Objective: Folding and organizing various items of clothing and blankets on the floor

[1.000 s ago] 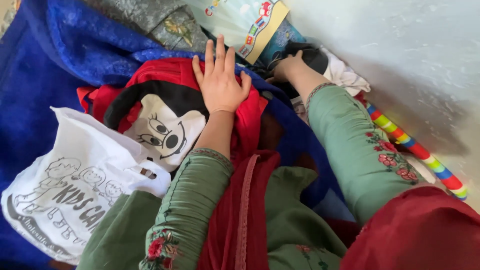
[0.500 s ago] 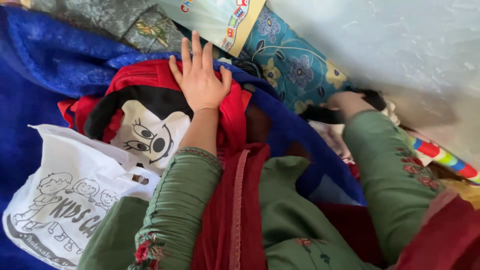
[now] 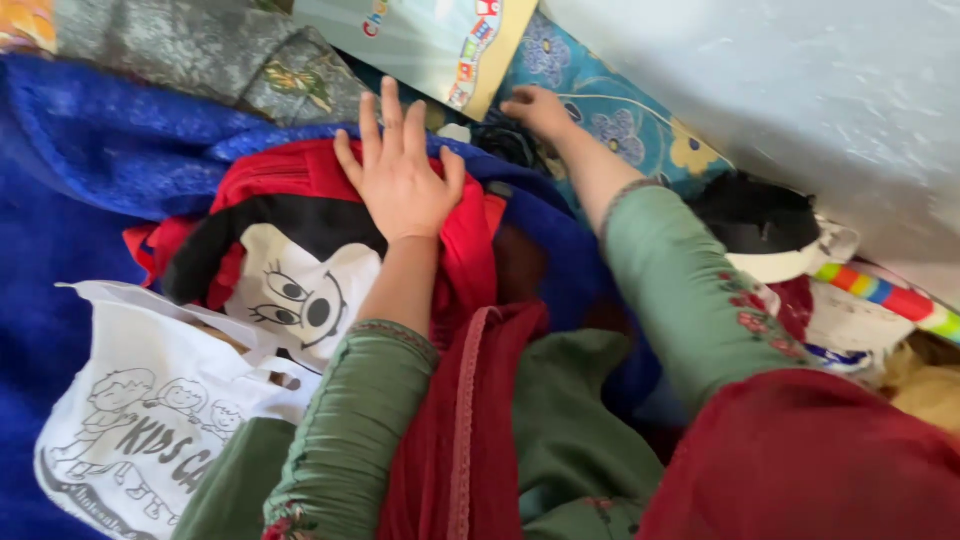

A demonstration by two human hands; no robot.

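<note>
My left hand (image 3: 400,170) lies flat, fingers spread, on top of a red backpack (image 3: 300,250) with a black-and-white cartoon mouse face. The backpack rests on a blue blanket (image 3: 60,220). My right hand (image 3: 535,110) reaches past the backpack's far side, fingers curled down onto something dark next to a teal floral cushion (image 3: 610,110); whether it grips anything is hidden. Both arms wear green embroidered sleeves, and a red scarf hangs across my lap.
A white printed plastic bag (image 3: 150,420) lies at the lower left. A large thin picture book (image 3: 440,40) leans at the top. A pale wall (image 3: 800,90) runs along the right, with a black-and-white item (image 3: 765,225) and a striped stick (image 3: 880,295) at its foot.
My right hand has moved from the black item by the wall leftward to the spot beside the floral cushion. My left hand stays on the backpack. The view has shifted.
</note>
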